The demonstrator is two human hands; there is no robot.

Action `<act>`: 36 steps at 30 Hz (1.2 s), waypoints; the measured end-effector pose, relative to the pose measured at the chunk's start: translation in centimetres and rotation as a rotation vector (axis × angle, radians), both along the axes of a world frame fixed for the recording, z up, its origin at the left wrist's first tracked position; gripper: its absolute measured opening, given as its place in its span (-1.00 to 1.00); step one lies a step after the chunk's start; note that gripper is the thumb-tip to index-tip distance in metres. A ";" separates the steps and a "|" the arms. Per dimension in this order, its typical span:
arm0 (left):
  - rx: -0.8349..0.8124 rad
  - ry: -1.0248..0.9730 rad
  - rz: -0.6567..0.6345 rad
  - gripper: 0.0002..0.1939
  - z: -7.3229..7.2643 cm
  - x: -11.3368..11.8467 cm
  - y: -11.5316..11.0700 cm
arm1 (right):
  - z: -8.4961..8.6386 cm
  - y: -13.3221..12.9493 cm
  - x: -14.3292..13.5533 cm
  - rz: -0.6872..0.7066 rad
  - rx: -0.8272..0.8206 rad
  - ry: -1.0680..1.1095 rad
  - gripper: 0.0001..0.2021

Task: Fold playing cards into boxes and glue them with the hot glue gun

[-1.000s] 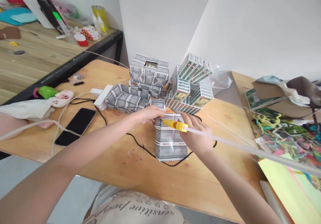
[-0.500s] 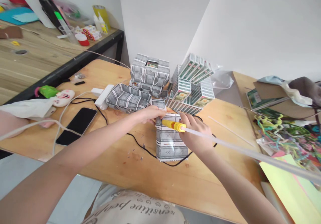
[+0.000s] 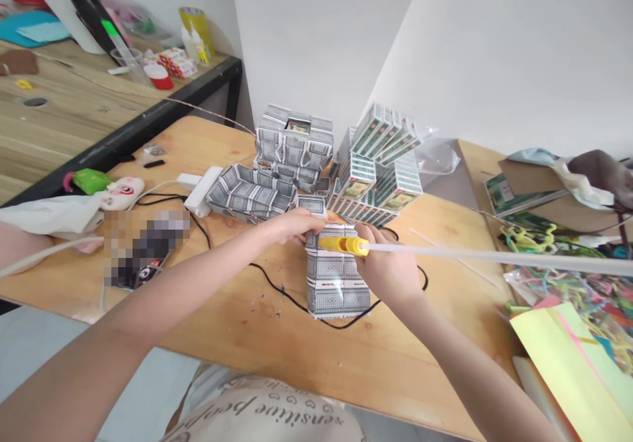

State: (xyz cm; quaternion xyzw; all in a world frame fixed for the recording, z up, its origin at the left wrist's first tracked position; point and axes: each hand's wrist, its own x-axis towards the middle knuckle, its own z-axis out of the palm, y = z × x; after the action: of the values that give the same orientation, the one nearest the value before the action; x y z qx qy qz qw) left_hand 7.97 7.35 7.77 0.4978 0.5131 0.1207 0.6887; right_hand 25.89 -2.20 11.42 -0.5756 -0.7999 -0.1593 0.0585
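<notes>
A yellow glue gun with a long white glue stick out of its back lies in my right hand, its fingers wrapped round it. Below it stands a box-like piece made of grey patterned playing cards. My left hand is closed at the far left corner of this piece; whether it pinches a card there is hidden. Just behind the left hand is a flat stack of cards. An open card tray and a taller card structure stand further back.
Card boxes are stacked at the back. A black cable loops round the card piece. At the left are a phone, a white power strip and another person's hand. Colourful scraps lie at the right.
The rear end of the glue stick has swung upward, and the glue gun has turned slightly with my right hand. The phone's screen has lit up. My left hand has hardly moved.
</notes>
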 end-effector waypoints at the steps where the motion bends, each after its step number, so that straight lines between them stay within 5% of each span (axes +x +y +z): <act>1: 0.002 0.005 -0.002 -0.83 0.0 0.0 0.0 | 0.0 -0.1 0.0 -0.003 -0.003 0.002 -0.80; 15: 0.005 0.002 0.009 -0.68 0.6 0.0 -0.3 | -0.5 -1.2 0.1 -0.065 -0.162 0.114 -0.81; 22: -0.010 -0.073 0.064 -0.63 0.5 -0.3 -0.6 | -0.4 -1.2 1.8 -0.375 -0.341 0.358 -0.81; 29: 0.123 -0.155 0.264 -0.51 -1.3 -0.4 -2.0 | 0.3 -0.4 3.5 -0.494 -0.246 0.642 -0.81; 36: 0.217 -0.171 0.354 -0.46 -1.8 -0.3 -3.0 | 1.3 1.1 1.4 -0.388 -0.150 0.373 -0.80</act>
State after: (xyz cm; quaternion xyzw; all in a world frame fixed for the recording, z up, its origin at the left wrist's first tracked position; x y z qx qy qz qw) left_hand 7.68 4.37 5.92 0.4594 0.5163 0.3360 0.6400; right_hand 27.31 -1.13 12.71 -0.7402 -0.6596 0.0008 0.1307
